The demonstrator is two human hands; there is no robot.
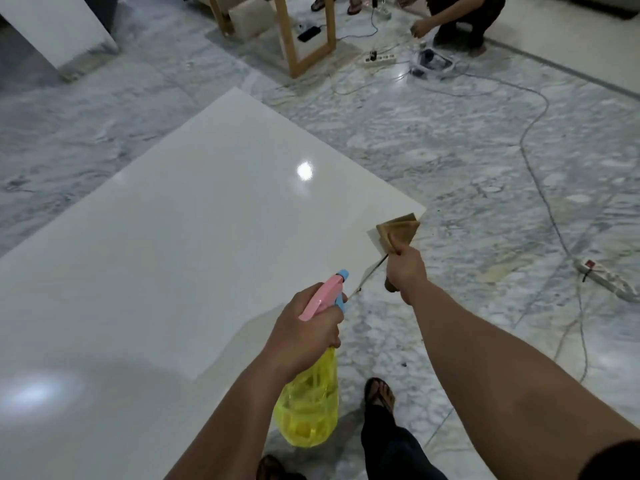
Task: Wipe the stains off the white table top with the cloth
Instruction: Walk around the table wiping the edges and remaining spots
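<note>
Home interior — marble floor [415, 161], power strips [379, 59]

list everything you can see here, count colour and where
table: 1, white, centre left
cloth: 1, tan, at table's right corner, in right hand
spray bottle: 1, yellow with pink and blue head, in left hand, beside table edge
power strips: at least 2, white, on floor right and far
cables: several, on floor
wooden frame: 1, far
crouching person: 1, far right
left hand: grips spray bottle
right hand: grips cloth
</note>
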